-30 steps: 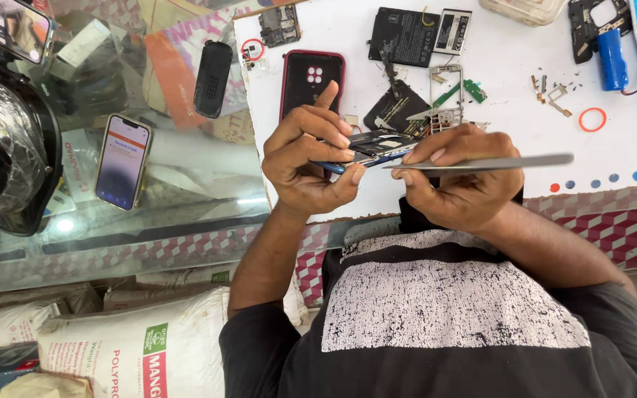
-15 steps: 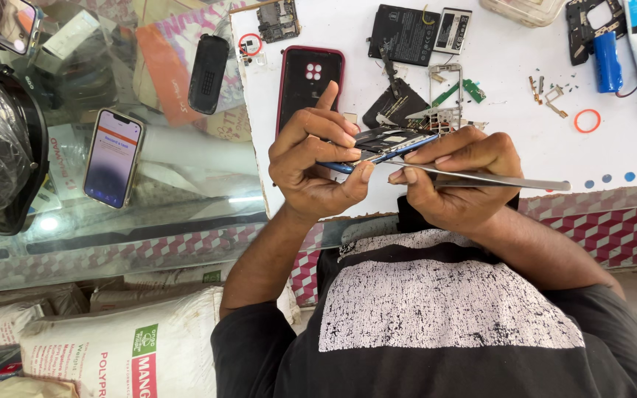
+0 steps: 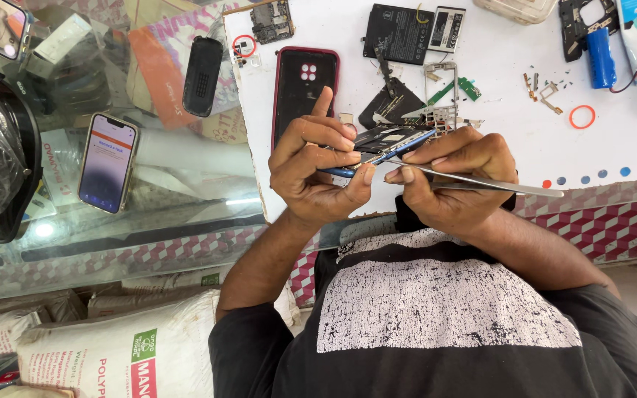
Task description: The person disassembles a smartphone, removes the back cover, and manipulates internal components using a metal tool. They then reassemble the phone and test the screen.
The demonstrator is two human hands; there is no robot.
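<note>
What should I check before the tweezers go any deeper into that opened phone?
1. Left hand grips the opened phone frame at its blue edge: ok.
2. Right hand holds the metal tweezers, tips aimed at the frame: ok.
3. Tweezer tips on the right part: cannot tell, fingers hide them.
4. Frame supported: not ok, it is held up above the white work mat, steadied by the hands alone.
5. Loose screws and small parts lie scattered on the mat, uncontained: not ok.
6. Red-rimmed phone case and black battery lie apart from the hands: ok.
</note>
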